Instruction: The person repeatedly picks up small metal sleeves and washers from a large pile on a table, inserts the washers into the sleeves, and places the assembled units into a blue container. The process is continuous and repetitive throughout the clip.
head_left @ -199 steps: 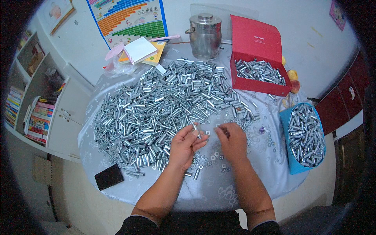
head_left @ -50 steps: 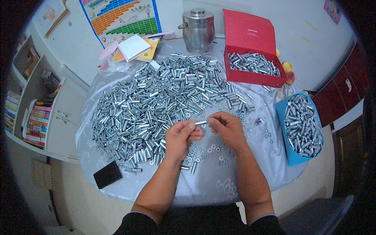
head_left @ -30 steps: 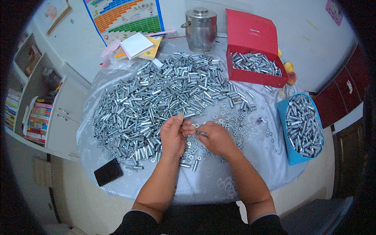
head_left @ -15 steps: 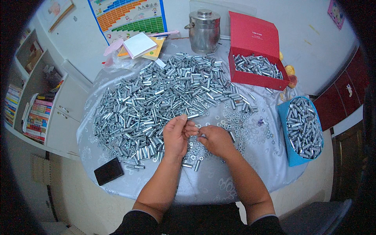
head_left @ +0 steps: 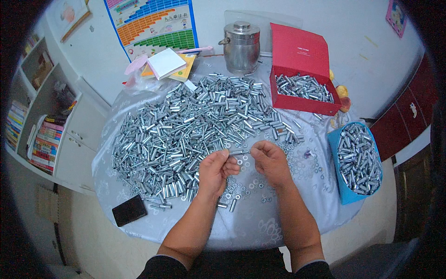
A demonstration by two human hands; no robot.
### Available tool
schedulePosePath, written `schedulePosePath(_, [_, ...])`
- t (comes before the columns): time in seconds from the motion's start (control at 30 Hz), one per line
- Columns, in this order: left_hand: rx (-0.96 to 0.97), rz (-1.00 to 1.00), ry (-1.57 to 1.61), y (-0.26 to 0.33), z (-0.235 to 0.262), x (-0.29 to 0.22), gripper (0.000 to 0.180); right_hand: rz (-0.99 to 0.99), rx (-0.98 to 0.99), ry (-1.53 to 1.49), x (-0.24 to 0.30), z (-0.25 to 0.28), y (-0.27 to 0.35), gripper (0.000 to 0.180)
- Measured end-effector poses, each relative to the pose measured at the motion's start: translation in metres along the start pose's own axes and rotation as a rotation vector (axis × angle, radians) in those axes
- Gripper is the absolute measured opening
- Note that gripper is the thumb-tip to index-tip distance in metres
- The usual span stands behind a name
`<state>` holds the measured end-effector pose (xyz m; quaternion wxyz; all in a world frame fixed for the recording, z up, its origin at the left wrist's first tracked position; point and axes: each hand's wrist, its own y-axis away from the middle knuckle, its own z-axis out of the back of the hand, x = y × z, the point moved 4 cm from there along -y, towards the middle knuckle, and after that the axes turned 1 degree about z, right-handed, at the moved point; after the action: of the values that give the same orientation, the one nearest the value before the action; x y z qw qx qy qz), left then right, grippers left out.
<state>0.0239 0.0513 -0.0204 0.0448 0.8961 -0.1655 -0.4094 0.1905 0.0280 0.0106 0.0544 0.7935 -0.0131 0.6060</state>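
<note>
Metal sleeve bolt (head_left: 239,152) | pinched between left hand (head_left: 215,171) and right hand (head_left: 271,161) above desk (head_left: 288,218) | large loose pile (head_left: 195,125) unprocessed | red box (head_left: 302,88), blue bin (head_left: 357,160) part-filled

bolt (head_left: 239,152): ends hidden in both grips; washers (head_left: 241,188): partly under left hand (head_left: 214,169)

The left hand (head_left: 214,168) and right hand (head_left: 271,160) held a small metal bolt (head_left: 239,152) between their fingertips, above loose washers (head_left: 241,188) and near a big pile of shiny metal sleeves (head_left: 186,130) on the bench (head_left: 260,228).
</note>
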Motion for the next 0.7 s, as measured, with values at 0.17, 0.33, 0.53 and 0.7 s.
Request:
schedulePosePath(0.17, [0.033,0.022,0.015,-0.001,0.000,0.003,0.016,-0.010,0.004,-0.018,-0.001,-0.001,-0.001,0.012])
schedulePosePath(0.33, [0.044,0.047,0.046,-0.001,-0.001,0.006,0.016,0.023,-0.063,0.109,-0.001,0.001,0.000,0.013])
schedulePosePath(0.53, [0.074,0.087,0.124,-0.002,0.000,0.008,0.018,0.249,-0.139,0.418,0.013,-0.009,0.012,0.018])
schedulePosePath(0.7, [0.100,0.105,0.174,-0.003,0.001,0.007,0.019,0.202,-0.202,0.499,0.001,-0.001,0.005,0.020])
